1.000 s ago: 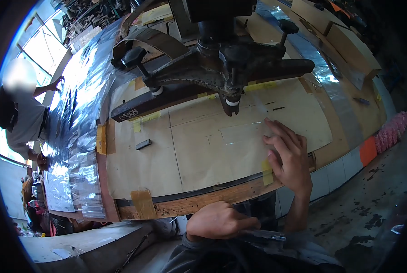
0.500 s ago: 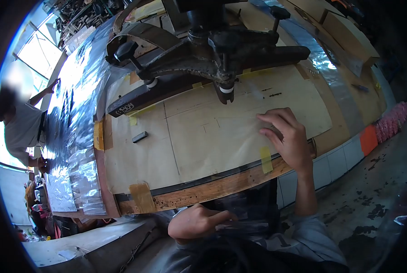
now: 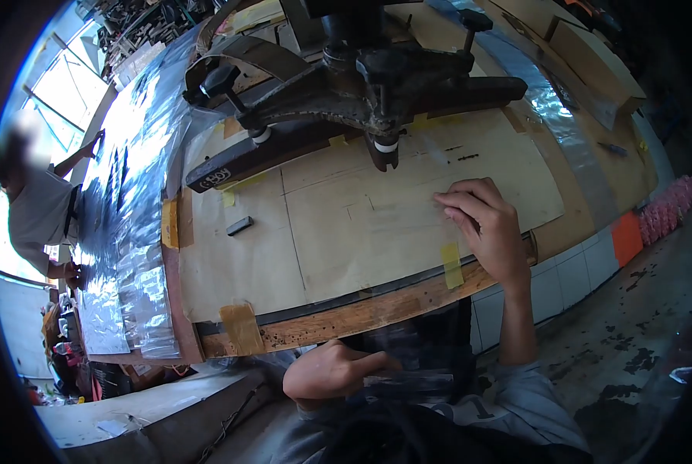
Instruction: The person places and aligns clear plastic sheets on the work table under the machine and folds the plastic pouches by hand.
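Observation:
Over the cream paper sheet (image 3: 315, 232), my right hand (image 3: 481, 224) hovers with thumb and forefinger pinched together. What sits in that pinch, if anything, I cannot make out. Down by my lap, my left hand (image 3: 334, 375) is closed, its fingers against some clear plastic (image 3: 412, 380). A small dark block (image 3: 239, 226) lies on the left part of the sheet, near a drawn line. Above the sheet stands a dark metal press head (image 3: 361, 100) with a long dark bar (image 3: 230, 166) under it.
Yellow tape (image 3: 452, 267) and brown tape (image 3: 242, 329) mark the wooden front edge (image 3: 346, 325). Shiny plastic sheeting (image 3: 129, 232) covers the left side, where a person (image 3: 40, 201) stands. Cardboard (image 3: 593, 69) lies at the back right; a pink fringed bundle (image 3: 667, 209) is at the right edge.
My right thumb has closed up toward the forefinger, and the hand has dropped very slightly. My left hand stays by my lap.

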Demonstrator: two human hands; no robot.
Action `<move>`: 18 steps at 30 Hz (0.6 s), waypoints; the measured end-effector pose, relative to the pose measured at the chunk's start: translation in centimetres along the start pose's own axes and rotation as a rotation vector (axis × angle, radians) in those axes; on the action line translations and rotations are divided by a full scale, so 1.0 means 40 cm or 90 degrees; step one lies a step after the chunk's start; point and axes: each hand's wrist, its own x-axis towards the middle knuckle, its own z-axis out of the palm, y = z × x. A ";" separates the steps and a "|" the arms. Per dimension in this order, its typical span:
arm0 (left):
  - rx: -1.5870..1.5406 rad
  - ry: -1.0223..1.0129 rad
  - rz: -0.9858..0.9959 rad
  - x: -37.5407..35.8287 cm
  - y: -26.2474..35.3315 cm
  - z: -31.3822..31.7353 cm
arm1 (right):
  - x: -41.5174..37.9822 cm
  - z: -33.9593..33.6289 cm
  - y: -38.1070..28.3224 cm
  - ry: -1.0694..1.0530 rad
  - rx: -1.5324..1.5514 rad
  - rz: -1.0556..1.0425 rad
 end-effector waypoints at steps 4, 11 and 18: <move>-0.002 0.006 -0.001 0.003 0.002 -0.001 | 0.001 -0.001 -0.001 0.001 -0.006 -0.008; 0.000 0.000 -0.008 0.010 0.010 -0.009 | 0.001 -0.003 -0.002 -0.003 -0.017 -0.006; 0.019 0.042 -0.015 0.011 0.015 -0.004 | -0.043 -0.028 -0.039 0.041 -0.088 -0.059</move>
